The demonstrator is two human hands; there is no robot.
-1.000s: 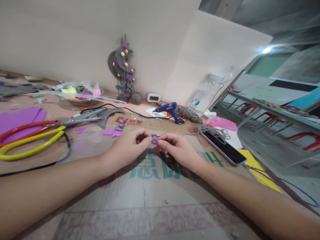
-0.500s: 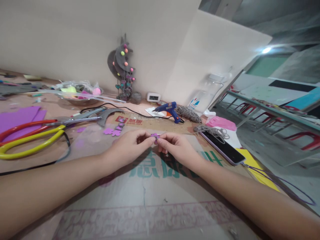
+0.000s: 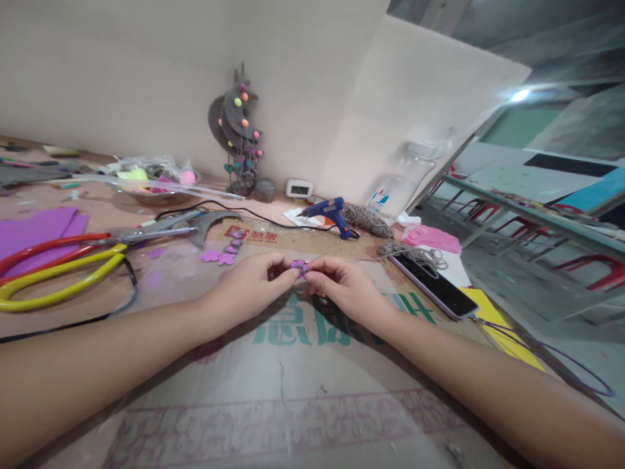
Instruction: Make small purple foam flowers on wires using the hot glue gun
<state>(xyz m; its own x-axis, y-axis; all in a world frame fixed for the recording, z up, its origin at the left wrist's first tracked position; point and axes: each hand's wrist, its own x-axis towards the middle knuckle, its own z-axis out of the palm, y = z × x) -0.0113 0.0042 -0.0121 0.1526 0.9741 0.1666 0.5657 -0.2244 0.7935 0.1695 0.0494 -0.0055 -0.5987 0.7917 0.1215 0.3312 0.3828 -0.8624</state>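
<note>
Cluttered worktop (image 3: 100,218) | left hand (image 3: 261,280) and right hand (image 3: 344,286), both nearly closed, pinching opposite edges of a purple flower (image 3: 301,267) over cardboard (image 3: 234,371) | gentle, even fingertip pressure should keep its petals from creasing

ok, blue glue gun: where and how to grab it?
Probably by the handle of the blue glue gun, coming from the near right: it slants toward that side, while the nozzle points left, away from that approach.
</note>
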